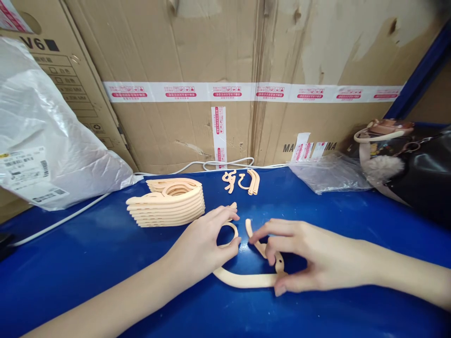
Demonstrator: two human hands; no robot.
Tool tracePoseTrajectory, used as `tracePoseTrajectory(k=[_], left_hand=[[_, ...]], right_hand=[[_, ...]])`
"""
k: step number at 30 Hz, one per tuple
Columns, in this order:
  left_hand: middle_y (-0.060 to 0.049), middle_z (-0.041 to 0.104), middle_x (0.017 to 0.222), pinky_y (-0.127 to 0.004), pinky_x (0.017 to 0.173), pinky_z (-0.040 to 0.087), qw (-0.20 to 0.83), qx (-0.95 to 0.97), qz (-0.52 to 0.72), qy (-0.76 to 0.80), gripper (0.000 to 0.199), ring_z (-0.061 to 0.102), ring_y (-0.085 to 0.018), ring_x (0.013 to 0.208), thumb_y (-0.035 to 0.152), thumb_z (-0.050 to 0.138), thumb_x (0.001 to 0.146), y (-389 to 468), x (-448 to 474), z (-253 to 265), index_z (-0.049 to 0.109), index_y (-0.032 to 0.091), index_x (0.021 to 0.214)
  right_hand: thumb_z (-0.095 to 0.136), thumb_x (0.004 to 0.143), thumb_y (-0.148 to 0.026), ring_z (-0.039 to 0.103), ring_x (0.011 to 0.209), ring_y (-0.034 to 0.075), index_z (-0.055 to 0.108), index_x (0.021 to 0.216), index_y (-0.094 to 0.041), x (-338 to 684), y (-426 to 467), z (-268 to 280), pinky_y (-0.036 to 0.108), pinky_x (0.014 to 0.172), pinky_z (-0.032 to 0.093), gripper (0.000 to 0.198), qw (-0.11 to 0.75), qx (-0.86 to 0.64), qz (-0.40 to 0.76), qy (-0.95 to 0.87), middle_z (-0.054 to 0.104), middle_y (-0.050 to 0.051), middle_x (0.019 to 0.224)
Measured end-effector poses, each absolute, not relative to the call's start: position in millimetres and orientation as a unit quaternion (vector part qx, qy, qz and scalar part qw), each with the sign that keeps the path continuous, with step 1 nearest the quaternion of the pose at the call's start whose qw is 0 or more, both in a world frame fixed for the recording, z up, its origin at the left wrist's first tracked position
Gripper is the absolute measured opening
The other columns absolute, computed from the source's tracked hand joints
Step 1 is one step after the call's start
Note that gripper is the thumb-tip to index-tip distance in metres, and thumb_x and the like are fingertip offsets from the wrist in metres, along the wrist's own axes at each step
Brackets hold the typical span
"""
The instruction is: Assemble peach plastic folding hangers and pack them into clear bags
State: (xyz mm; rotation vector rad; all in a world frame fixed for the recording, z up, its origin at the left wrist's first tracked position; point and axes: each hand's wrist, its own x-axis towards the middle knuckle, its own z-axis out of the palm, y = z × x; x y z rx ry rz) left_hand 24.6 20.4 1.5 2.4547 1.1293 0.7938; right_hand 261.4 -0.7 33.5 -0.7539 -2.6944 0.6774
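A peach-coloured plastic folding hanger (243,280) lies unfolded on the blue table, its curved arm running below both hands. My left hand (209,237) is curled over its left side, thumb and fingers about a rounded ring-like part; part of it is hidden under the palm. My right hand (305,256) grips its right side, the thumb at the long arm and the fingers on the jointed pieces. Behind my left hand stands a neat stack of folded hangers (169,206) of the same colour. Loose hanger parts (253,182), several hooks and short arms, lie farther back.
A large cardboard box (169,126) with printed tape walls off the back. At left rests a white mailing bag (52,136); a white cable (66,224) crosses the table. On the right are a clear plastic bag (327,173) and a black bag (423,169) with a fluffy pompom.
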Motion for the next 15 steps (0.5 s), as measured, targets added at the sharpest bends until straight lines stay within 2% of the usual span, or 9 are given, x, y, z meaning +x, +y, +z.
tracePoseTrajectory(k=[4, 8, 11, 13, 15], left_hand=[[-0.009, 0.062, 0.124, -0.037, 0.101, 0.044, 0.136, 0.867, 0.27, 0.397, 0.02, 0.054, -0.022, 0.122, 0.02, 0.056, 0.081, 19, 25, 1, 0.061, 0.019, 0.1], [-0.007, 0.061, 0.125, -0.038, 0.099, 0.046, 0.113, 0.867, 0.254, 0.413, 0.015, 0.055, -0.023, 0.121, 0.024, 0.057, 0.083, 18, 25, 1, 0.062, 0.02, 0.097], [-0.008, 0.061, 0.123, -0.039, 0.096, 0.048, 0.086, 0.87, 0.245, 0.419, 0.015, 0.054, -0.024, 0.121, 0.027, 0.055, 0.087, 17, 25, 2, 0.062, 0.02, 0.099], [-0.008, 0.062, 0.119, -0.04, 0.096, 0.047, 0.073, 0.877, 0.237, 0.41, 0.016, 0.053, -0.024, 0.12, 0.028, 0.05, 0.091, 17, 25, 4, 0.062, 0.02, 0.099], [-0.007, 0.064, 0.116, -0.041, 0.096, 0.046, 0.062, 0.885, 0.231, 0.399, 0.02, 0.054, -0.024, 0.118, 0.027, 0.044, 0.094, 18, 24, 4, 0.062, 0.02, 0.1]], right_hand=[[0.064, 0.08, -0.011, 0.059, 0.099, 0.013, 0.058, 0.094, -0.022, 257, -10, 31, 0.023, 0.084, 0.048, 0.018, 0.112, -0.249, 0.275, -0.922, 0.055, 0.004, 0.122], [0.063, 0.08, -0.011, 0.059, 0.097, 0.014, 0.056, 0.101, -0.024, 260, -7, 36, 0.022, 0.078, 0.05, 0.025, 0.1, -0.274, 0.318, -0.902, 0.05, 0.004, 0.126], [0.06, 0.08, -0.007, 0.06, 0.086, 0.01, 0.055, 0.104, -0.025, 263, -6, 42, 0.018, 0.072, 0.05, 0.03, 0.075, -0.28, 0.329, -0.899, 0.048, 0.002, 0.128], [0.056, 0.078, -0.003, 0.058, 0.075, 0.007, 0.053, 0.106, -0.026, 265, -8, 46, 0.017, 0.069, 0.05, 0.036, 0.047, -0.281, 0.324, -0.902, 0.049, 0.001, 0.127], [0.054, 0.075, 0.0, 0.058, 0.069, 0.007, 0.053, 0.106, -0.027, 268, -10, 49, 0.017, 0.066, 0.05, 0.042, 0.038, -0.283, 0.253, -0.924, 0.053, 0.001, 0.122]])
